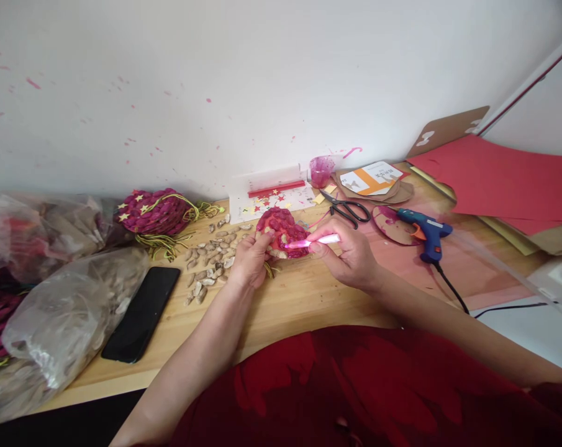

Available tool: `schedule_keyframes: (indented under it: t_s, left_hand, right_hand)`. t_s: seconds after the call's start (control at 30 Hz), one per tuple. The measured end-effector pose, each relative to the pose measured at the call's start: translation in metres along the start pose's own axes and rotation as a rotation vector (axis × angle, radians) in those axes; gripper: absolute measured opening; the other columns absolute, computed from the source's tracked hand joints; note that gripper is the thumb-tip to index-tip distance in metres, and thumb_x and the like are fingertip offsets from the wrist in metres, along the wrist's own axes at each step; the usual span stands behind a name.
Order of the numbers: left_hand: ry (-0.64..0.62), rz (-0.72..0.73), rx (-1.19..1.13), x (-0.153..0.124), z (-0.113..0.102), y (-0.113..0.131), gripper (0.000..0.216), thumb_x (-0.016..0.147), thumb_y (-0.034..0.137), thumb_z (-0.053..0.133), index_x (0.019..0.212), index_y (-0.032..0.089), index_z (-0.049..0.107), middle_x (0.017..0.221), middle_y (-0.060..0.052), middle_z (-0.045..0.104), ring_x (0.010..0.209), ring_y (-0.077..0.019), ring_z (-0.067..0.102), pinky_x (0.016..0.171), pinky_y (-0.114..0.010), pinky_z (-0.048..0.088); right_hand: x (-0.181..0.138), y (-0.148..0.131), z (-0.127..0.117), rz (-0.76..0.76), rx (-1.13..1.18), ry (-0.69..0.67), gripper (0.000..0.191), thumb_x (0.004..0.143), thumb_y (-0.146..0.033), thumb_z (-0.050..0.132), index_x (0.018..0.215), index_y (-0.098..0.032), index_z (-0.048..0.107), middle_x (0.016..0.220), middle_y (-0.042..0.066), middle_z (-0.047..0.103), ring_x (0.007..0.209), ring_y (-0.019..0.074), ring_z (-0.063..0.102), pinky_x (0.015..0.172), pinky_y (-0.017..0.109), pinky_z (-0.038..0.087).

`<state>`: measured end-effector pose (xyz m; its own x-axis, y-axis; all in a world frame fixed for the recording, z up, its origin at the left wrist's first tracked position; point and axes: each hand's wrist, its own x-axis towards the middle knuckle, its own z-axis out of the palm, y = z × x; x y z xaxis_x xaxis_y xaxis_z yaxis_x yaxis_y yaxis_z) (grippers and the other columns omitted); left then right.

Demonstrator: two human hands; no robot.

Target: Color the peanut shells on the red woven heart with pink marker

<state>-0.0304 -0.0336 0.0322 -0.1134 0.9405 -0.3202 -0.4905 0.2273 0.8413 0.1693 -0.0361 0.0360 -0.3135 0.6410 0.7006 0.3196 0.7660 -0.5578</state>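
My left hand grips the left edge of a peanut-shell craft piece, its fingers closed on the rim. The piece is rounded, with magenta shells and some pale unpainted ones over a red surface. In my right hand is a paintbrush with a white handle, pinched between thumb and fingers. Its pink tip touches or nearly touches the shells at the piece's front. Loose peanut shells lie left of the piece, and scissors lie behind my right hand.
A blue glue gun with a cord rests at right, near red paper sheets. A pink-stained cup stands by the wall. At left are a finished-looking magenta craft, plastic bags and a black phone.
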Motion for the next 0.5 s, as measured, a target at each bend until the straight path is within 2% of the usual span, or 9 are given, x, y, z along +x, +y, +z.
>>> schedule_keyframes:
  t_s: [0.1,0.23,0.5]
  left_hand:
    - [-0.03,0.059,0.009,0.0001,-0.0002,-0.0027,0.045,0.046,0.037,0.1,0.068,0.015,0.069,0.054,0.003,0.067,0.045,-0.0075,0.058,0.046,-0.017,0.047]
    - [-0.053,0.061,0.033,0.0008,-0.001,-0.0049,0.041,0.049,0.036,0.099,0.072,0.015,0.072,0.059,0.001,0.071,0.046,-0.0088,0.059,0.048,-0.019,0.049]
    - [-0.028,0.024,0.03,0.0026,-0.0023,-0.0048,0.035,0.054,0.032,0.095,0.069,0.017,0.068,0.05,0.004,0.062,0.042,-0.0089,0.054,0.048,-0.021,0.046]
  right_hand:
    - [0.0012,-0.0023,0.0023,-0.055,-0.008,-0.036,0.005,0.098,-0.018,0.063,0.099,-0.023,0.065,0.087,0.003,0.074,0.084,0.0201,0.066,0.079,0.034,0.055]
    - [0.0005,-0.0052,0.0022,-0.085,-0.035,-0.084,0.007,0.096,-0.016,0.062,0.098,-0.023,0.064,0.087,0.004,0.074,0.083,0.0212,0.064,0.077,0.035,0.055]
    - [0.0002,-0.0051,0.0014,-0.132,-0.05,-0.13,0.008,0.099,-0.017,0.06,0.1,-0.024,0.065,0.091,0.005,0.076,0.087,0.022,0.067,0.079,0.037,0.056]
